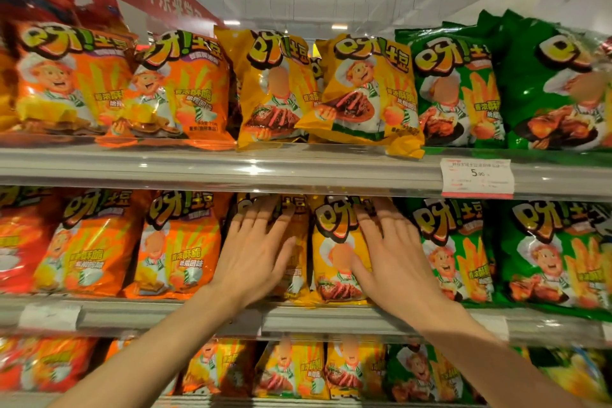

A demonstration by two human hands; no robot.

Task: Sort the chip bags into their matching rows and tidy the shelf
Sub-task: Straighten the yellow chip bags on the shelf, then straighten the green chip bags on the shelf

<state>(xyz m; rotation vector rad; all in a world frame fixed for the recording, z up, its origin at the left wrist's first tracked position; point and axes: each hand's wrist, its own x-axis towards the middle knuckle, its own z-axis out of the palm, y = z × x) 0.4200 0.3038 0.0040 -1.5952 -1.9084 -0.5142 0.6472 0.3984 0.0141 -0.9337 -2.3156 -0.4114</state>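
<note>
Head view: both arms reach up to the middle shelf (231, 315), palms forward, fingers spread flat. Left hand (255, 248) presses one yellow chip bag (298, 262), right hand (394, 255) the neighbouring yellow bag (334, 262); neither grips, orange bags (178, 242) left, green bags (457, 248) right

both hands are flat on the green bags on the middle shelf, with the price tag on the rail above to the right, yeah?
Not quite. In the head view the left hand and right hand lie flat on the yellow bags of the middle shelf, not the green bags beside them. The price tag is indeed on the rail above, to the right.
</note>
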